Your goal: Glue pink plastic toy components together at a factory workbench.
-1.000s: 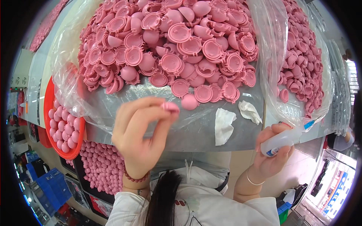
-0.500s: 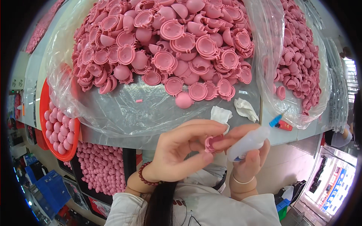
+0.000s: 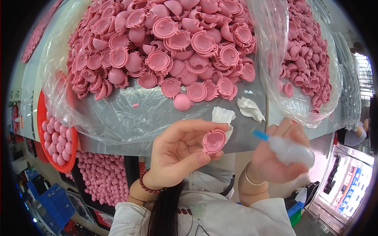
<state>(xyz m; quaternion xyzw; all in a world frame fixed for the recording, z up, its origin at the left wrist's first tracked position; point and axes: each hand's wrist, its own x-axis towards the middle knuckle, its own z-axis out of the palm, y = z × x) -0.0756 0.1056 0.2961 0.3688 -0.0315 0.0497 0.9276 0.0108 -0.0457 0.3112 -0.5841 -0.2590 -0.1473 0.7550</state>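
A small pink half-shell (image 3: 214,141) is pinched between the fingers and thumb of my left hand (image 3: 173,151), its hollow side showing. Apart from it, to the right, my right hand (image 3: 271,161) wraps round a translucent white squeeze bottle (image 3: 293,152). The bottle's thin blue nozzle tip (image 3: 260,135) points left toward the half-shell without touching it. Beyond my hands a big heap of pink half-shells (image 3: 165,47) lies on clear plastic sheeting (image 3: 130,114) on the grey table. A closed pink ball (image 3: 182,102) rests at the heap's near edge.
Two crumpled white tissues, one nearer (image 3: 223,115) and one farther (image 3: 251,109), lie just beyond my hands. At the left, a red basket (image 3: 41,133) holds pink balls; below it is a black-framed bin of more balls (image 3: 102,177). A second bagged heap (image 3: 307,59) lies right.
My right hand has moved right, away from the half-shell, and the bottle has turned so its tip points left. The half-shell's hollow side now shows in my left hand. The view has shifted slightly.
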